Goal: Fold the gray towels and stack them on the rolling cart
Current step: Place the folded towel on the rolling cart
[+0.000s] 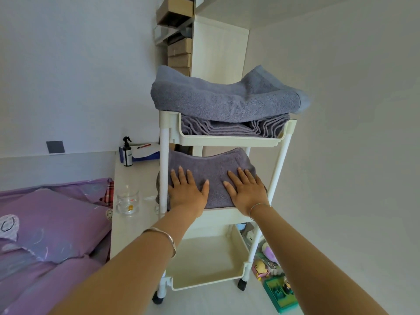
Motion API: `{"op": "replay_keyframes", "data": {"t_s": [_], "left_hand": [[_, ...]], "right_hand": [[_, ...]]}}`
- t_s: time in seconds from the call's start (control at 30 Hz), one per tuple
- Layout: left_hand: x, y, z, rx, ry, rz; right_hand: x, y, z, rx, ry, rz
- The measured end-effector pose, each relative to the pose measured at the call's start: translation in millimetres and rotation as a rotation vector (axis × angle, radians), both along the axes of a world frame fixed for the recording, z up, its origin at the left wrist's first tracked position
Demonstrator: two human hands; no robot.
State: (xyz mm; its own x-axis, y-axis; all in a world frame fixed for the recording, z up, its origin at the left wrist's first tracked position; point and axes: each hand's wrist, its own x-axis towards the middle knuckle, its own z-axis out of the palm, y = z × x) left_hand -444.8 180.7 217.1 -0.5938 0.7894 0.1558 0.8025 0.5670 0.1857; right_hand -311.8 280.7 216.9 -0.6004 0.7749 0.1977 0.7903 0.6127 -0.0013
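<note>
A white three-tier rolling cart (pixel 229 142) stands in front of me. Its top tray holds a stack of folded gray towels (pixel 227 98), the uppermost one draped wider than the tray. On the middle tray lies another folded gray towel (pixel 211 164). My left hand (pixel 187 189) and my right hand (pixel 246 189) both lie flat on this towel with fingers straight, pressing it down. The bottom tray (pixel 204 264) holds nothing.
A white nightstand (pixel 134 178) to the left of the cart carries a spray bottle (pixel 127 152), a glass mug (pixel 127 201) and papers with a red pen. A bed with purple bedding (pixel 45 235) is at the left. Toys and a green box (pixel 279 292) lie on the floor at the right.
</note>
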Motion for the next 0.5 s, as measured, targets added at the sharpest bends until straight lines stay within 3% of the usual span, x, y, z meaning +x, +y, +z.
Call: {"op": "replay_keyframes", "data": {"t_s": [0.23,0.37,0.5], "left_hand": [[5.5,-23.2,-9.3,0.128,0.169,-0.183],[19.4,-39.4,-22.8,0.204,0.166,-0.283],[53.5,-52.4,-12.9,0.231,0.163,-0.416]], "right_hand": [[28.8,-31.2,-18.9,0.038,0.143,0.086],[74.6,-58.3,-27.8,0.027,0.140,0.135],[134.4,-87.6,-15.5,0.026,0.163,-0.004]]}}
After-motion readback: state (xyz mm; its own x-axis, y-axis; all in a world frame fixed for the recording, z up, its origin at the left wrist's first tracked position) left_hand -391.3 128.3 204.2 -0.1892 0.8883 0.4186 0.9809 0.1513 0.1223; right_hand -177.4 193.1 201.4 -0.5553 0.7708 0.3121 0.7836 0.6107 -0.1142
